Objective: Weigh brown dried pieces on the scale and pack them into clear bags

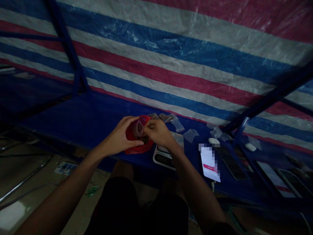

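My left hand (123, 135) curves around the left side of a red plastic bag (138, 150), thumb and fingers on its mouth. Dark brown loose bits (144, 139) lie inside the red bag; their kind is too dim to make out. My right hand (157, 132) pinches a small clear plastic bag (139, 128) at its edge, over the red bag's mouth. Just under my right wrist stands a white digital scale (158, 160), partly covered by the forearm. Behind the hands lie small clear bags, some with brown contents (164, 117), others flat, like the clear bag (190, 134).
The blue bench (102, 112) runs along a striped tarp wall (156, 68), with blue metal posts (66, 42). To the right lie a lit phone (209, 163) on a cable, a white rounded case (214, 141), and several more phones. Litter (66, 168) is on the floor.
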